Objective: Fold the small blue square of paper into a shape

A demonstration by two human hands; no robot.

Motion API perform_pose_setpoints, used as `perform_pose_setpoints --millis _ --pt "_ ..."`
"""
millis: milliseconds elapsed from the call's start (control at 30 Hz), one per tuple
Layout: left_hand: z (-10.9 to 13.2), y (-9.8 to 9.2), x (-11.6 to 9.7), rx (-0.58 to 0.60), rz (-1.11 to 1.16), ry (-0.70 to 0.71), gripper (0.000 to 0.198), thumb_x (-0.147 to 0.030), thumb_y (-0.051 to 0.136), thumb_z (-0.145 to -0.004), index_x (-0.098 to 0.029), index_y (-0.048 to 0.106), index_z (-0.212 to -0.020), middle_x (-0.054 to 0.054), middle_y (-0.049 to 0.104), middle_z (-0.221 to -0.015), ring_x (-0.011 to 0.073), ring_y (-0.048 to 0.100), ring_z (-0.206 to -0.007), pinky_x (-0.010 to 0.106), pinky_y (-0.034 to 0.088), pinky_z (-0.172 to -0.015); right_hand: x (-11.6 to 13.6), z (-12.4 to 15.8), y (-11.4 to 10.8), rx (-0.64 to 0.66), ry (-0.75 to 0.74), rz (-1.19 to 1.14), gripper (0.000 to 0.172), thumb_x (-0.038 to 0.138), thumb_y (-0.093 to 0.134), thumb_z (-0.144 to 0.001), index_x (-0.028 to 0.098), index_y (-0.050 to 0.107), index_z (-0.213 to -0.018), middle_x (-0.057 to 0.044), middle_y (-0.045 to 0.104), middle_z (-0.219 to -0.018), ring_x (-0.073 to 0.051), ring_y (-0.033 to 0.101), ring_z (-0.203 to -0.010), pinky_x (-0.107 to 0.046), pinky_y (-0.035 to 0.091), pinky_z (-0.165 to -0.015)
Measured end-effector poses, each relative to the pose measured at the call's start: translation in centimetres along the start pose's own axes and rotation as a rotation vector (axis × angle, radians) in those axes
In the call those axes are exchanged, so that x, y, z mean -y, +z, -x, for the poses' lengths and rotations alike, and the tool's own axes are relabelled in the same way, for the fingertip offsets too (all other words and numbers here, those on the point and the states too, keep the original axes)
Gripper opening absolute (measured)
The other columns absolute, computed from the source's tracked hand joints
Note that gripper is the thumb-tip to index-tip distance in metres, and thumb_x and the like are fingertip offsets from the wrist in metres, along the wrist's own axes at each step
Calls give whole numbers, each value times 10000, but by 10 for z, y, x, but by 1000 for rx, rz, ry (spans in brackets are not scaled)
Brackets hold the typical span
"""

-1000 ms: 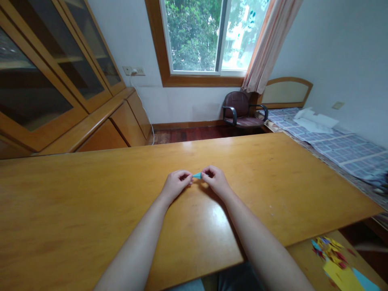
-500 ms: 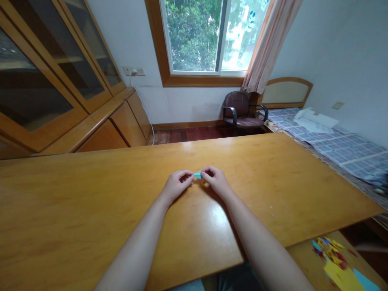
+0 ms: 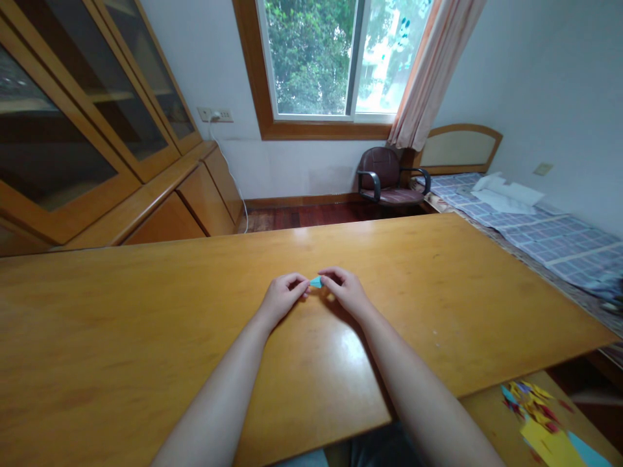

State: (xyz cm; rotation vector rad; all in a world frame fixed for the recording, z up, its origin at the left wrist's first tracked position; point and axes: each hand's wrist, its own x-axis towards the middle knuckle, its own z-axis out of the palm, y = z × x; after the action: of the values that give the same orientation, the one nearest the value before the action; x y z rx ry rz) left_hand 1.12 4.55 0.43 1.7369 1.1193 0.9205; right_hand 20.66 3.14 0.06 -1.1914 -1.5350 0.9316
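At the middle of the wooden table [image 3: 146,311], a small blue folded paper [image 3: 316,282] was pinched between the left hand [image 3: 282,299] and the right hand [image 3: 346,293], each curled closed on one end. It looked featherlight, thin and easily crushed, so a gentle fingertip grip at its ends seemed best.

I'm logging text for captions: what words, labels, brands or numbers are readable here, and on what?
None is readable. The small blue paper pinched between the left hand and right hand shows no print; the coloured paper scraps and the wall socket bear no legible marks.
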Motion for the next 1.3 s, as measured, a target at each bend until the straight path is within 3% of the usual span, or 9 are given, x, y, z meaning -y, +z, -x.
perform_pose_setpoints --millis 233,400,733,1000,1300 --pt "1 0 -4 15 -4 0 233 -380 583 -838 -175 667 -766 30 699 -714 152 647 -617 242 502 -609 3 2 1 61 62 -58 277 344 661 -777 167 687 -988 -42 716 -854 -147 632 -708 -273 499 -669" --pt "2 1 -7 23 -1 5 250 -377 544 -863 -176 661 -774 27 697 -707 156 655 -621 248 511 -618 5 1 1 40 61 -48 238 321 649 -775 172 698 -953 -36 717 -850 -156 633 -755 -281 488 -709" --pt "2 2 -6 -26 -149 177 198 -311 619 -832 -209 680 -990 35 688 -932 138 630 -733 240 518 -667 -3 -2 0 47 58 -99 220 321 627 -788 170 696 -932 -38 713 -881 -167 630 -814 -287 471 -767" --pt "4 0 -9 -16 -153 166 150 -290 628 -847 -207 706 -945 16 694 -838 128 646 -662 234 511 -648 0 -1 0 58 87 -127 226 339 628 -793 163 706 -911 -41 713 -832 -164 619 -765 -278 459 -716" --pt "3 0 -3 -45 -185 165 159 -304 619 -860 -222 726 -943 8 721 -817 131 662 -658 228 509 -640 -1 -1 0 62 66 -132 244 363 615 -817 163 709 -920 -51 726 -879 -177 641 -820 -297 475 -774"
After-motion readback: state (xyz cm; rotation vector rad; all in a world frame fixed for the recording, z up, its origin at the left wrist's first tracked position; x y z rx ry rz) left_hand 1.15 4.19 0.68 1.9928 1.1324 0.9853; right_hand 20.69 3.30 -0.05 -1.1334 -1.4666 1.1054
